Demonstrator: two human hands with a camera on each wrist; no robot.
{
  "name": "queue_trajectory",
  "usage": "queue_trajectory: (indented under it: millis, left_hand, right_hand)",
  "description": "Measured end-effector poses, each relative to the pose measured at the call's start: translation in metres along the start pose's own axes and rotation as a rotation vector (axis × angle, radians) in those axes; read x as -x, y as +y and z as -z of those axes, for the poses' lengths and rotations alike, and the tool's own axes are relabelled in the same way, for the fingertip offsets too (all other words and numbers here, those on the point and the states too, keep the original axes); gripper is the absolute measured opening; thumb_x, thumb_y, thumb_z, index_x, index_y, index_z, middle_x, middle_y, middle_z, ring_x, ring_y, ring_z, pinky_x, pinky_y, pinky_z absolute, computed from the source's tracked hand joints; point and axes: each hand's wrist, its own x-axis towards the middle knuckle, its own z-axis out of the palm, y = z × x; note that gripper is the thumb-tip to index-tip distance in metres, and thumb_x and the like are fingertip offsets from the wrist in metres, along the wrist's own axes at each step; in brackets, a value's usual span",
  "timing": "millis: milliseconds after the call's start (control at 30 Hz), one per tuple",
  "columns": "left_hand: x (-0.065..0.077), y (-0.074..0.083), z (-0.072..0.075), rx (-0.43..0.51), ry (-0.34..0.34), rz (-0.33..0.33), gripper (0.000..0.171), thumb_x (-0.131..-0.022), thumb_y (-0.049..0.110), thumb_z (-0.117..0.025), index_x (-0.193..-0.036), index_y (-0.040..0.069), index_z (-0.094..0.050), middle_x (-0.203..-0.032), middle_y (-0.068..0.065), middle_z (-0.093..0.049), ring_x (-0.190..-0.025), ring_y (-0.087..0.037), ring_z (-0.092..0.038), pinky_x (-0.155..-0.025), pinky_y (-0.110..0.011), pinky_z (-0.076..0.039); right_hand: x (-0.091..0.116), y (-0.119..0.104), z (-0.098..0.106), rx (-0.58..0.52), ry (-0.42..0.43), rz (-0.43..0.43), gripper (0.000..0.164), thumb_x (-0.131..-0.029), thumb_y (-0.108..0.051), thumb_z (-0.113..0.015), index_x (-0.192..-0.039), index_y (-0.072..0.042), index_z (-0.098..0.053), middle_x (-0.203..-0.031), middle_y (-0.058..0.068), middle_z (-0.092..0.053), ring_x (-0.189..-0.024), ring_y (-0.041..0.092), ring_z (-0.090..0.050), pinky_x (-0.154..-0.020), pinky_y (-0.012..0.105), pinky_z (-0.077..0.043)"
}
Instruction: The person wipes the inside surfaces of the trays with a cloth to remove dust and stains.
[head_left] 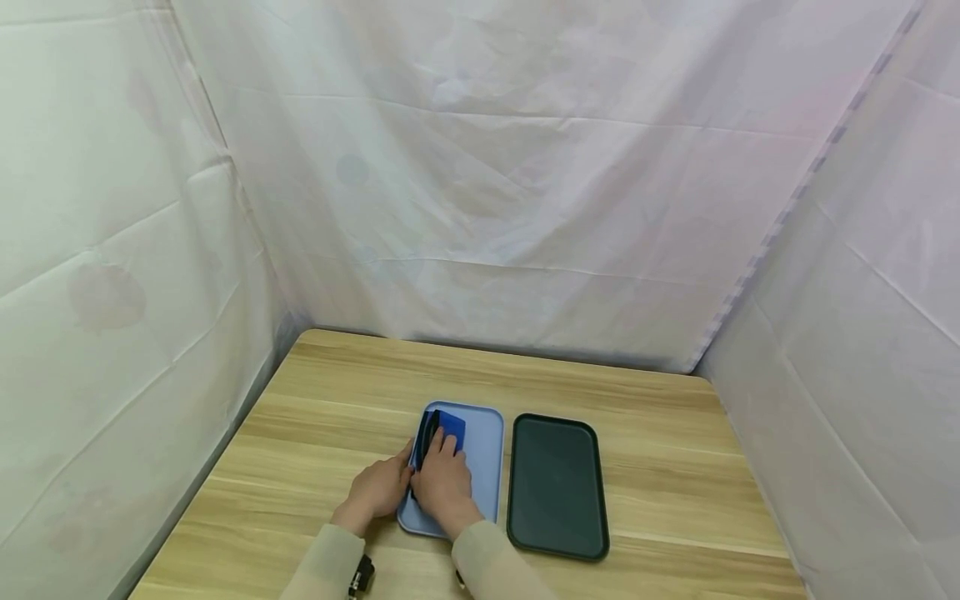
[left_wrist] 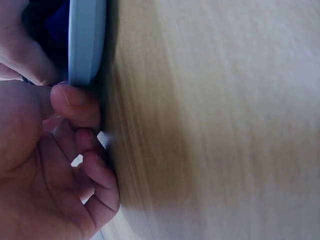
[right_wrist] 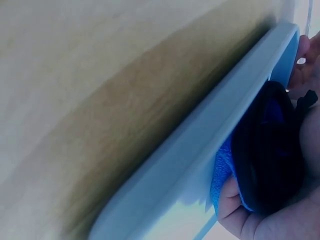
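Observation:
A blue fabric pouch (head_left: pixel 452 424) with a black-edged opening lies at the left side of the light blue tray (head_left: pixel 483 467). In the right wrist view its blue cloth (right_wrist: pixel 223 167) looks fuzzy, and a small black tab (right_wrist: pixel 307 99) sticks out. My right hand (head_left: pixel 444 482) grips the pouch from above, a curled finger (right_wrist: pixel 230 195) at the edge of the cloth. My left hand (head_left: pixel 381 486) is at the tray's left rim, close against the right hand. Its fingers (left_wrist: pixel 75 102) bend beside the tray wall; the part nearest the pouch is hidden.
A dark green tray (head_left: pixel 558 487) lies just right of the blue one, a narrow gap between them. Both are on a wood-grain table (head_left: pixel 667 475). Pale cloth walls (head_left: pixel 480 167) stand behind the table and along both sides.

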Motion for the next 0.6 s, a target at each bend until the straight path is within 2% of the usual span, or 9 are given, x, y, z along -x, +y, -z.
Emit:
queue_trajectory:
  millis: [100, 300, 500, 600]
  left_hand:
    - [0.0, 0.0, 0.0, 0.004, -0.002, 0.001, 0.052, -0.107, 0.022, -0.052, -0.157, 0.009, -0.045, -0.115, -0.018, -0.076, -0.071, -0.019, -0.056, -0.063, -0.041, -0.049]
    - [0.002, 0.001, 0.001, 0.014, 0.003, 0.008, 0.052, -0.107, 0.02, -0.051, -0.158, 0.009, -0.044, -0.094, -0.013, -0.074, -0.064, -0.019, -0.054, -0.058, -0.037, -0.044]
    - [0.002, 0.0, 0.001, 0.016, 0.002, 0.01, 0.053, -0.107, 0.02, -0.051, -0.158, 0.009, -0.043, -0.102, -0.015, -0.076, -0.066, -0.019, -0.055, -0.059, -0.036, -0.044]
    - [0.002, 0.0, 0.0, 0.02, 0.001, 0.007, 0.053, -0.107, 0.02, -0.051, -0.158, 0.009, -0.043, -0.098, -0.014, -0.075, -0.065, -0.019, -0.055, -0.057, -0.036, -0.043]
  right_hand:
    - [0.003, 0.0, -0.002, 0.008, 0.009, 0.009, 0.089, -0.093, -0.043, -0.073, -0.159, 0.001, -0.034, -0.141, 0.024, -0.049, -0.105, 0.036, -0.061, -0.072, 0.045, -0.06]
    - [0.01, -0.001, -0.004, 0.014, 0.005, 0.016, 0.09, -0.093, -0.044, -0.073, -0.16, 0.002, -0.033, -0.142, 0.025, -0.049, -0.107, 0.036, -0.061, -0.071, 0.044, -0.06]
    - [0.015, -0.004, -0.003, -0.016, -0.012, -0.003, 0.089, -0.094, -0.041, -0.072, -0.161, 0.002, -0.031, -0.141, 0.025, -0.048, -0.105, 0.036, -0.06, -0.071, 0.045, -0.059]
    - [0.019, -0.005, -0.002, -0.022, 0.001, 0.002, 0.088, -0.093, -0.039, -0.073, -0.159, 0.003, -0.033, -0.139, 0.025, -0.049, -0.104, 0.036, -0.06, -0.071, 0.046, -0.059]
